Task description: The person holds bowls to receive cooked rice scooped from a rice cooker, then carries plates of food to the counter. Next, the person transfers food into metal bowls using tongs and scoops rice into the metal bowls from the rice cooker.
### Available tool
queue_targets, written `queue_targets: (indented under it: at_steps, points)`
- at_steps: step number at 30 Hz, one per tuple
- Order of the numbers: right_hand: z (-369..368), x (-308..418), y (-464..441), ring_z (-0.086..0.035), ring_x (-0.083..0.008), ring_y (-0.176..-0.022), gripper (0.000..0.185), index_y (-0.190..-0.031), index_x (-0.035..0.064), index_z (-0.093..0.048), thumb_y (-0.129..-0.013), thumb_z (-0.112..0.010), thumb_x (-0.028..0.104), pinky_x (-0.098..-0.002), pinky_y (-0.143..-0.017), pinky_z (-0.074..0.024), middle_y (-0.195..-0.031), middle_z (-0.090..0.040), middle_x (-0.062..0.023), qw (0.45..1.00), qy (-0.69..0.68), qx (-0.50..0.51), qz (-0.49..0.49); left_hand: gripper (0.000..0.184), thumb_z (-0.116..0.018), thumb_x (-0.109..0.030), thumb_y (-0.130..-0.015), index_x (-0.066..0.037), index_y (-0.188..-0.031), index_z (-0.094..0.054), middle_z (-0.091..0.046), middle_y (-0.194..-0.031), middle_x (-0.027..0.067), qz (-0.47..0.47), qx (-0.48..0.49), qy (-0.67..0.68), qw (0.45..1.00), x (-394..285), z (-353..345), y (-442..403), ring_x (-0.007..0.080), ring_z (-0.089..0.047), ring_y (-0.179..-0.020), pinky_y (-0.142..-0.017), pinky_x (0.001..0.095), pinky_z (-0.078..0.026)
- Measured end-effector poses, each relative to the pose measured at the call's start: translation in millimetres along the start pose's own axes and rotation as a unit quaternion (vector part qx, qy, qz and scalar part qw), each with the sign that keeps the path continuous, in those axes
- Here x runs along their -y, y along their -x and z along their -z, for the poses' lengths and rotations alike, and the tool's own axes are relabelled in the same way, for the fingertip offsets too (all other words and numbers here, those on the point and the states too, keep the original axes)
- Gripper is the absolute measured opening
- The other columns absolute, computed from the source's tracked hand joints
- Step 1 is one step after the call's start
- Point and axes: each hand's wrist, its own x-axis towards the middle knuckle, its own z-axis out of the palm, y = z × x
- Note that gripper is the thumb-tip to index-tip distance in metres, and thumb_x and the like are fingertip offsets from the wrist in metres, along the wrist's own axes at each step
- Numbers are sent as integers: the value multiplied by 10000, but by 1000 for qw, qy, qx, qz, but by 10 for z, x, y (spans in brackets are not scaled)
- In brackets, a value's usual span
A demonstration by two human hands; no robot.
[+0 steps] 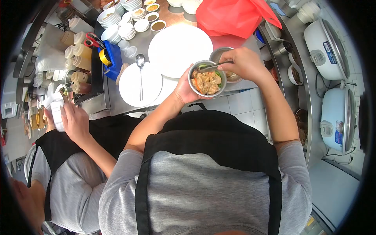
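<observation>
My left hand is wrapped round a small metal bowl from its left side. Pale, sauced chunks of food with orange and green bits lie in the bowl. Between the fingers of my right hand is a slim metal utensil, its lower end among the food, so I cannot tell its exact kind. A second metal bowl stands just behind, partly hidden by my right hand. Next to these are a large white plate and a smaller white plate bearing a metal spoon.
At left a co-worker's hands hold a white item. A blue holder with yellow tape, sauce bottles and stacked white bowls line the counter's left. A red bag lies at the back; rice cookers stand right.
</observation>
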Motion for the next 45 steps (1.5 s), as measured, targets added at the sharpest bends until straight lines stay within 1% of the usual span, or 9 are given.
queue_targets:
  at_steps: [7, 10, 16, 19, 25, 30, 33, 40, 45]
  points:
    - [-13, 63, -38, -615, -256, -677, 230, -847, 78, -685, -740, -704, 280, -334, -627, -459, -721, -643, -113, 1000, -3, -6, 26, 709, -287, -681, -856, -175, -1336, -419, -482, -1308, 103, -28, -38, -37, 998, 8, 34, 10, 332, -522, -1135, -798, 551, -482]
    - [-28, -60, 1, -619, -254, -672, 241, -831, 58, -685, -748, -694, 285, -342, -628, -463, -725, -645, -129, 993, -109, -34, 23, 706, -298, -689, -848, -183, -1323, -429, -484, -1305, 98, -50, -29, -7, 998, -26, 36, 29, 323, -521, -1137, -818, 540, -478]
    - [-160, -927, 219, -647, -291, -763, 329, -823, 80, -704, -721, -704, 392, -371, -690, -497, -805, -674, -127, 958, 44, 50, -280, 670, -363, -623, -853, -176, -1352, -394, -425, -1369, 115, -126, -63, 23, 990, -82, 140, 90, 336, -448, -1218, -946, 557, -387]
    - [-575, -1020, 277, -651, -292, -774, 330, -823, 93, -707, -716, -708, 406, -371, -708, -504, -782, -672, -127, 952, 13, 63, -300, 669, -365, -623, -852, -178, -1351, -396, -423, -1370, 114, -133, -61, 26, 989, -85, 111, 101, 334, -441, -1226, -951, 555, -386]
    - [-266, -881, 387, -637, -287, -700, 307, -797, 106, -707, -723, -705, 403, -374, -639, -483, -727, -663, -113, 959, -5, -33, -281, 670, -364, -631, -851, -182, -1346, -407, -431, -1365, 111, -103, -34, 31, 994, -105, 185, 31, 337, -447, -1222, -926, 558, -410]
    - [30, -355, 340, -597, -266, -617, 359, -798, 30, -681, -723, -715, 379, -350, -592, -451, -674, -631, -141, 959, -252, -44, -120, 700, -301, -696, -838, -211, -1326, -426, -450, -1346, 91, -59, -36, -22, 997, -34, 128, -62, 316, -477, -1184, -876, 548, -423]
    - [-146, -169, 208, -599, -282, -624, 344, -798, 39, -685, -729, -708, 376, -367, -603, -457, -672, -630, -146, 990, -102, -56, -86, 697, -289, -701, -839, -218, -1320, -433, -464, -1331, 91, -35, -31, -12, 999, 8, 30, -84, 308, -496, -1160, -839, 531, -450]
    - [-131, -39, 204, -619, -309, -674, 320, -834, 75, -688, -739, -689, 380, -387, -638, -471, -693, -641, -135, 994, -17, -76, -81, 702, -295, -705, -834, -212, -1312, -440, -484, -1307, 91, -32, -20, 10, 999, 33, 105, -128, 309, -508, -1141, -824, 529, -463]
    - [-62, -235, 267, -641, -294, -742, 347, -841, 89, -697, -739, -678, 421, -383, -671, -489, -765, -664, -125, 983, -76, -77, -150, 697, -313, -690, -832, -203, -1315, -439, -483, -1314, 94, -81, -69, 11, 994, 50, 128, -103, 314, -498, -1159, -848, 535, -444]
